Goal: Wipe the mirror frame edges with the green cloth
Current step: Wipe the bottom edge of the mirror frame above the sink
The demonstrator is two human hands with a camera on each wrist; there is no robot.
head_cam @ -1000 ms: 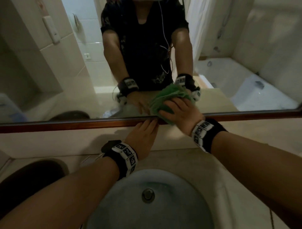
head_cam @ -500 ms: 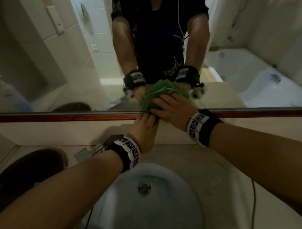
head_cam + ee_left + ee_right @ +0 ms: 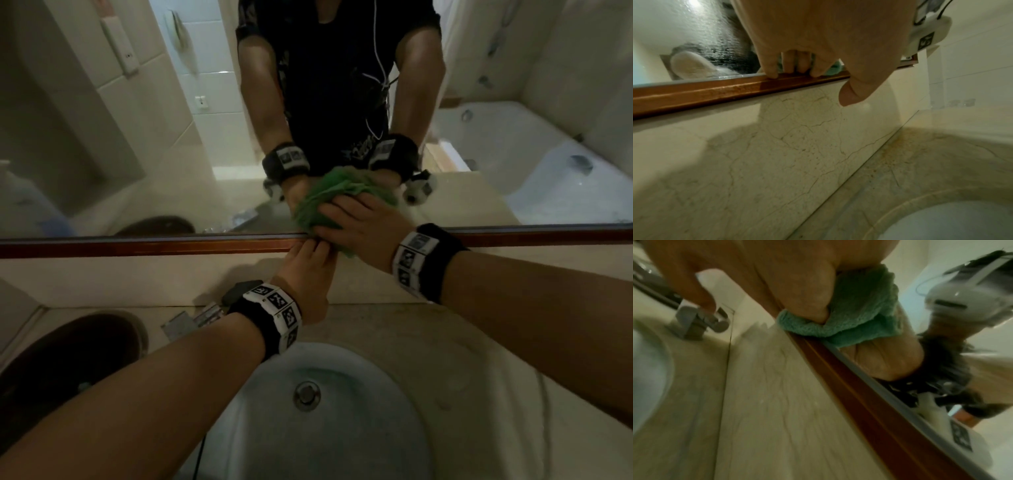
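Right hand (image 3: 363, 228) pinches the bunched cloth (image 3: 329, 202) onto the frame (image 3: 144, 244) at 12 o'clock above the sink (image 3: 394, 394), left hand (image 3: 305, 274) fingers straight on the rail just beside it — advise firm pressure, cloth folded over the lip, wiped along the grain.

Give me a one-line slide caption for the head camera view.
Right hand presses green cloth on the wooden mirror frame above the sink; left hand fingertips rest beside it.

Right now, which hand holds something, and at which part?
The right hand grips the bunched green cloth around its middle, on the mirror frame. The left hand holds nothing.
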